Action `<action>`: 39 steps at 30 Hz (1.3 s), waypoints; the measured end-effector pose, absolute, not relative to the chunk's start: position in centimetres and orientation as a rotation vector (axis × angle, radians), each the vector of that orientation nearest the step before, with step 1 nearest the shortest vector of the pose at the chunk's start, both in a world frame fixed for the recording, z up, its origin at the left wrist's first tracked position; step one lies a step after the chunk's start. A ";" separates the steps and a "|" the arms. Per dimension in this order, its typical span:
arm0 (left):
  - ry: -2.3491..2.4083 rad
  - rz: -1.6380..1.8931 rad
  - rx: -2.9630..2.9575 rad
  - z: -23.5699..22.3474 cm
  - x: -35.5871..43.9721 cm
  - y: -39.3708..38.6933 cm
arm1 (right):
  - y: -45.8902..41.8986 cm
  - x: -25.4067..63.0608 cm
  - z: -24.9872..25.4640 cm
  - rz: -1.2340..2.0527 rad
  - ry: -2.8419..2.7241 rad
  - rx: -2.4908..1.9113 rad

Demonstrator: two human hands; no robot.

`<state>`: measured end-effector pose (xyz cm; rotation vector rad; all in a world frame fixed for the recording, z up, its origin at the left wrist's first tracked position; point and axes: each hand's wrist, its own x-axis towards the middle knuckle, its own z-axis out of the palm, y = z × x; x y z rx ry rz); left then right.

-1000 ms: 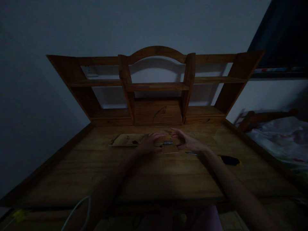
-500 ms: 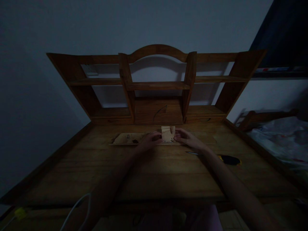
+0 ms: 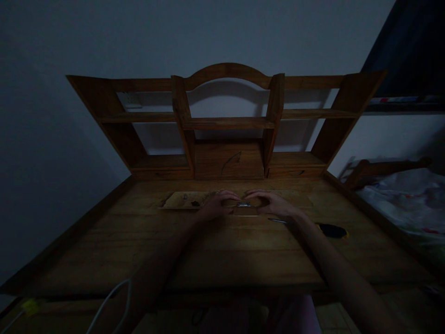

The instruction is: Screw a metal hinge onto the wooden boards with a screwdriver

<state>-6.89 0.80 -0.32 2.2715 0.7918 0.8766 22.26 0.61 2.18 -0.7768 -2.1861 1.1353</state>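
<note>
A small wooden board (image 3: 246, 212) with a metal hinge (image 3: 244, 204) at its far edge lies tipped toward me, low over the desk. My left hand (image 3: 216, 206) has its thumb at the board's left edge, fingers curved above. On the other edge, my right hand (image 3: 276, 204) grips in the same way, its fingers arched by the hinge. Behind them stretches a long, thin wooden board (image 3: 182, 200) with dark, rough marks on its left part; my hands hide its middle. A screwdriver (image 3: 332, 230) with a black and yellow handle rests beside my right forearm.
A wooden shelf unit (image 3: 227, 124) stands along the back of the desk (image 3: 243, 264), against the wall. Raised side edges run down both sides of the desk. A white cable (image 3: 110, 297) hangs near my left forearm. Plastic-wrapped things (image 3: 406, 197) lie at the right.
The small board was tipped toward me, then swung upright with its rough, pale face showing, and is now tipped back down toward me. Both hands stayed on its sides.
</note>
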 end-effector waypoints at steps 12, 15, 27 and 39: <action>0.840 0.816 2.319 0.5 -6.6 -0.1 | 0.4 21.9 1.2 1.326 -2.036 -0.788; 0.828 0.820 2.308 0.4 -6.7 -0.1 | 0.4 22.0 1.4 1.348 -2.035 -0.756; 1.037 0.960 2.152 -0.3 -6.3 0.4 | 0.4 21.4 1.5 1.482 -1.696 -0.868; 0.978 0.975 2.166 -0.6 -6.7 1.0 | 0.7 22.0 1.4 1.339 -1.878 -0.905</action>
